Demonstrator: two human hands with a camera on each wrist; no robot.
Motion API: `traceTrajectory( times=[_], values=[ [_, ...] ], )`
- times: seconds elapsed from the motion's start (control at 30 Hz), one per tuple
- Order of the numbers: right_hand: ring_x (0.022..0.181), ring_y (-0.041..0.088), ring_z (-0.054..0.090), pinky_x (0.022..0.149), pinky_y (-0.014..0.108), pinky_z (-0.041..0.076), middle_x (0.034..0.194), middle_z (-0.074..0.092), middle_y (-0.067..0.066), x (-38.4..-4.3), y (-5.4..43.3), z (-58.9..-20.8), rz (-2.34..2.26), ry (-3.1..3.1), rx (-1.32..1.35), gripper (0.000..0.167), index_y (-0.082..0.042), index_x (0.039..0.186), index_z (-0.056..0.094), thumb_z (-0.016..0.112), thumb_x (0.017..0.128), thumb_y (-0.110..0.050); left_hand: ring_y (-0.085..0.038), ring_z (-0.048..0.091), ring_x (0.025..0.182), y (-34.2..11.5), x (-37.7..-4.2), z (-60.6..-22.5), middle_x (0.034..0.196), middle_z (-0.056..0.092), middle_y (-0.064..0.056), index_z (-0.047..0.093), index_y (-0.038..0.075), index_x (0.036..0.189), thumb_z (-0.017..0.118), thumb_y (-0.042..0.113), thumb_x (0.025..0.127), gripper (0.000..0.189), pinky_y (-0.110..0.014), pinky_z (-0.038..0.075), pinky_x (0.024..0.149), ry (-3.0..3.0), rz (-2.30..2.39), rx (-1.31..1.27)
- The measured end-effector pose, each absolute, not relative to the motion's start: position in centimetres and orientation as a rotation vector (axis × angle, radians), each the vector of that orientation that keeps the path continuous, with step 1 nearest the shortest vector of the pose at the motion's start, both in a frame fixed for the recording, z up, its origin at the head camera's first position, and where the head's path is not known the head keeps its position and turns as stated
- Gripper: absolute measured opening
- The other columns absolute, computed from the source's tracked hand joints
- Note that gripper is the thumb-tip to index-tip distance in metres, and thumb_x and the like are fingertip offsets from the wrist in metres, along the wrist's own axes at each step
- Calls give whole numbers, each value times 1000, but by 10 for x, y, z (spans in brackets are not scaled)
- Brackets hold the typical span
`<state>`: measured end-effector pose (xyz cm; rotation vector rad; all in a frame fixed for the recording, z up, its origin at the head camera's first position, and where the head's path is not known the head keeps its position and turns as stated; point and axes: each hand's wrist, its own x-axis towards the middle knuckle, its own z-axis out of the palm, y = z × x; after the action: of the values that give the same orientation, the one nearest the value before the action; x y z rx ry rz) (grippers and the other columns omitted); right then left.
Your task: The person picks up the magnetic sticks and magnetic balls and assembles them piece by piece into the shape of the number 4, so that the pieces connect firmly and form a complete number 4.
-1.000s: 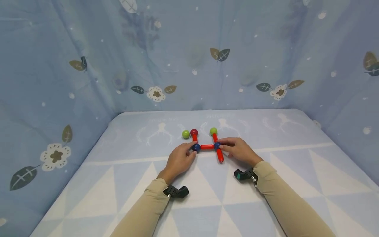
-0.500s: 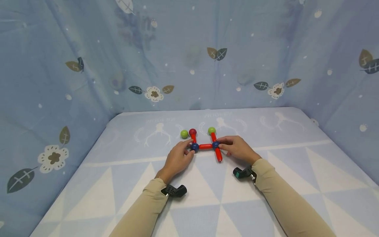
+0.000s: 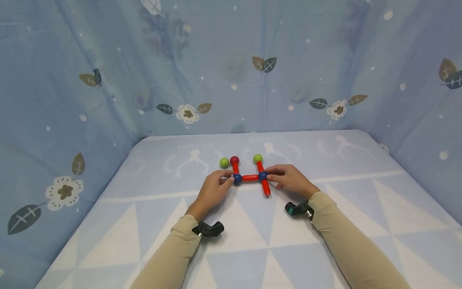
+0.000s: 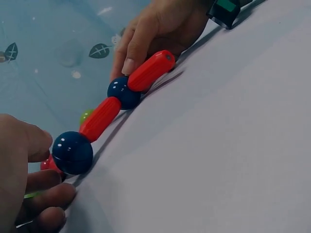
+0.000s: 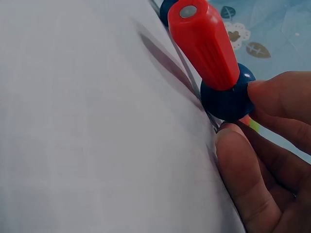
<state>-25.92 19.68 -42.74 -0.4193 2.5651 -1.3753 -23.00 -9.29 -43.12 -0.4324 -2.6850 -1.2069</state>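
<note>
On the cloth-covered table lies a joined figure of red rods and balls. Its left blue ball [image 3: 237, 179] sits beside my left hand [image 3: 212, 190]; in the left wrist view the thumb [image 4: 39, 143] stands slightly off that ball and the fingers are loose. My right hand [image 3: 291, 181] pinches the right blue ball [image 3: 262, 176]. A red rod [image 3: 250, 178] joins both blue balls. Behind the left one, another rod leads to a dark red ball [image 3: 234, 160]. From the right one, rods run back to a green ball [image 3: 258, 158] and forward to a bare end [image 5: 188, 11].
A loose-looking green ball [image 3: 224, 162] lies left of the dark red ball. Blue patterned fabric [image 3: 231, 80] hangs behind the table and on both sides. The pale tablecloth [image 3: 245, 265] has triangles on it.
My left hand has loosened around the left blue ball and drawn slightly left. My right hand stays at the right ball. The whole view has shifted a little.
</note>
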Motion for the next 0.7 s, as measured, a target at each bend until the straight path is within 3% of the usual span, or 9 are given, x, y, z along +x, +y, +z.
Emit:
traceTrajectory(
  times=[0.37, 0.57, 0.7],
  values=[
    [75, 25, 66, 81, 37, 49, 113, 67, 6, -258, 202, -431, -1430, 2544, -372, 36, -16, 132, 66, 63, 100, -31, -19, 62, 94, -102, -254, -410, 110, 70, 0, 73, 15, 118, 61, 28, 100, 26, -37, 50, 81, -2739, -1141, -311],
    [74, 25, 64, 75, 35, 53, 117, 66, 9, -259, 198, -430, -1460, 2519, -439, 37, -13, 136, 62, 61, 101, -28, -19, 64, 84, -109, -271, -409, 98, 72, -5, 74, 9, 114, 61, 19, 99, 22, -35, 49, 74, -2596, -1215, -166],
    [73, 24, 64, 72, 35, 54, 116, 66, 7, -259, 197, -431, -1464, 2527, -435, 37, -16, 136, 63, 63, 100, -25, -23, 66, 89, -110, -280, -411, 104, 72, -10, 73, 6, 114, 61, 14, 98, 23, -37, 50, 80, -2542, -1286, -127]
  ],
)
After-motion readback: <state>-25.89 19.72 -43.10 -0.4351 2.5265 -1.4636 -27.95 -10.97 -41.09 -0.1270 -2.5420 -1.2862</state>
